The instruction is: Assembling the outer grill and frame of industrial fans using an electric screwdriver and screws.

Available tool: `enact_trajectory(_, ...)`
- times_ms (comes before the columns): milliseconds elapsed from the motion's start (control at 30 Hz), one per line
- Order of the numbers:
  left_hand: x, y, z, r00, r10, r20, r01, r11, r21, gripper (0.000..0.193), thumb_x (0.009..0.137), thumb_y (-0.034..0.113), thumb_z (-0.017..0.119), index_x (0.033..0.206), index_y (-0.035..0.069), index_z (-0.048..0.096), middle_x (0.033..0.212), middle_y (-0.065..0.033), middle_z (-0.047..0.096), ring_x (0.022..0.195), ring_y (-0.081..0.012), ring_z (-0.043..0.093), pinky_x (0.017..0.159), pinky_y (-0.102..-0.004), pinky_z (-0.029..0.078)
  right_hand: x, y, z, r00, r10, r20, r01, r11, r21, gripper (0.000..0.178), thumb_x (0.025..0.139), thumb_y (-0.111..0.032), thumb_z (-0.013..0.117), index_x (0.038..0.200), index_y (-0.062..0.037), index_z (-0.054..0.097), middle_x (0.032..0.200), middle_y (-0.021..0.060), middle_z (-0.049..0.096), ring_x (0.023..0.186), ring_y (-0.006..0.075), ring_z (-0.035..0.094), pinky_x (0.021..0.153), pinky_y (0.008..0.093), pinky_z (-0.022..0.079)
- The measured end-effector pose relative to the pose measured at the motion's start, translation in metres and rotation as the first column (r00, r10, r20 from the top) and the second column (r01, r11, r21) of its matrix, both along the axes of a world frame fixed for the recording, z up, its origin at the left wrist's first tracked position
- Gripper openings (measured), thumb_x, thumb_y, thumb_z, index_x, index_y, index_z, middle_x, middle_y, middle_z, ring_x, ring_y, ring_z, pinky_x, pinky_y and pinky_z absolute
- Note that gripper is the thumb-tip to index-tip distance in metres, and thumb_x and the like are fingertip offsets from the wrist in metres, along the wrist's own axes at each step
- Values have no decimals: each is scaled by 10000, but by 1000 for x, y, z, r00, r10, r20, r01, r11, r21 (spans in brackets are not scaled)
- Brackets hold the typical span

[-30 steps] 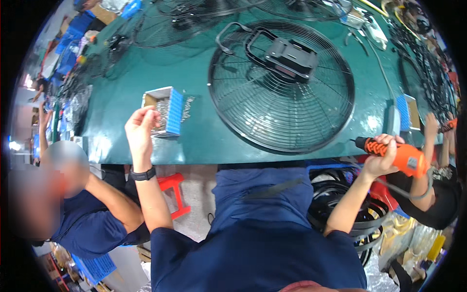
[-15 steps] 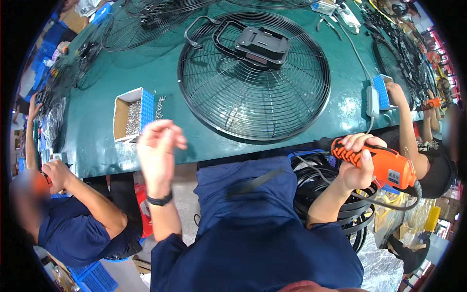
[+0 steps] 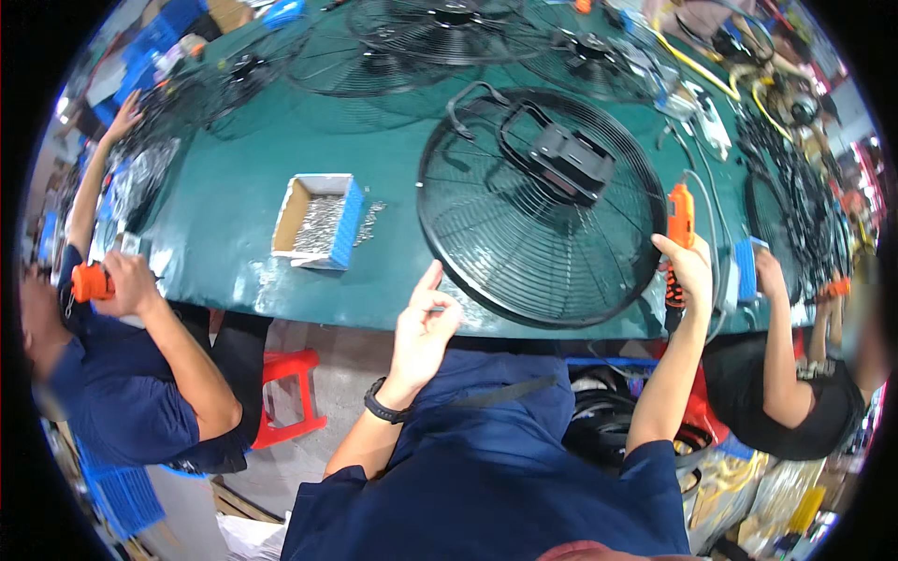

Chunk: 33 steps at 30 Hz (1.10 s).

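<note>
A round black wire fan guard (image 3: 524, 252) lies on the green-covered table. A black plastic housing (image 3: 572, 164) with a loop-shaped frame sits on it, beside a bent grey handle (image 3: 458, 110). My left hand (image 3: 426, 332) holds nothing visible; its index finger stretches toward the guard's near left rim, while the other fingers are partly bent. At the guard's right edge, my right hand (image 3: 690, 266) is around an orange electric screwdriver (image 3: 681, 213), covering its middle, with the thumb close to the rim. The screwdriver's black-and-orange end points toward me.
An open blue-and-white box of screws (image 3: 320, 224) stands left of the guard, with loose screws (image 3: 370, 222) beside it. More fan guards (image 3: 383, 70) lie at the back. Co-workers sit on both sides; a red stool (image 3: 288, 397) stands at left.
My right hand has moved forward to the guard's right side, turning the screwdriver so its tip faces me. My left hand has shifted right, toward the guard. The whole view has also shifted.
</note>
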<state>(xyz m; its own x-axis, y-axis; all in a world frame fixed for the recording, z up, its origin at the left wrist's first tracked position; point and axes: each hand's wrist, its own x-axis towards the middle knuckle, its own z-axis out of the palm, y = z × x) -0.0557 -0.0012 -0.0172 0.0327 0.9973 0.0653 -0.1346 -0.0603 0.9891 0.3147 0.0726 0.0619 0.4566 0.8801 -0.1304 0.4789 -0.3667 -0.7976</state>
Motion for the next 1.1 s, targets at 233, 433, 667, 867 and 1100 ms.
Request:
enact_trajectory(233,1,6,-1,962,-54,269,86,990,-108,46,861,45,597,880,3,601,1485,-262,185,1395,-326,178,1094,-392,228,16,16,-17,996,3,-94,-1,1000,22,278,739,-219,757,774,-103,507,557,-39,443,434,82,424,410,249,358)
enact_trajectory(433,-11,15,7,978,-29,207,50,994,-100,48,833,42,614,870,11,617,1426,-327,263,1353,-292,298,1003,-324,336,8,12,-18,989,-39,-142,49,996,72,215,747,-166,737,740,-87,537,568,-33,462,462,78,430,452,260,344)
enact_trajectory(667,-28,41,10,998,41,39,-36,991,-130,67,852,50,599,825,-10,586,1090,-190,591,1012,-206,597,1087,-359,264,-30,-28,-21,996,-91,-24,94,986,137,196,776,-140,714,861,-30,577,578,-17,462,458,90,427,446,268,354)
enact_trajectory(867,-42,68,9,994,96,42,-95,995,-25,46,859,42,570,829,10,584,670,-32,606,696,-70,573,1051,-363,348,-69,-62,-25,988,-111,-108,127,980,154,219,802,-175,714,856,-60,536,573,-26,452,434,69,401,413,246,341)
enact_trajectory(1100,-51,32,14,951,154,269,-113,980,-163,101,908,106,567,932,8,572,969,-112,649,868,-148,614,654,-258,509,-67,-100,12,984,-64,-167,77,995,70,205,783,-107,718,903,-56,560,648,-40,489,501,56,434,460,221,352)
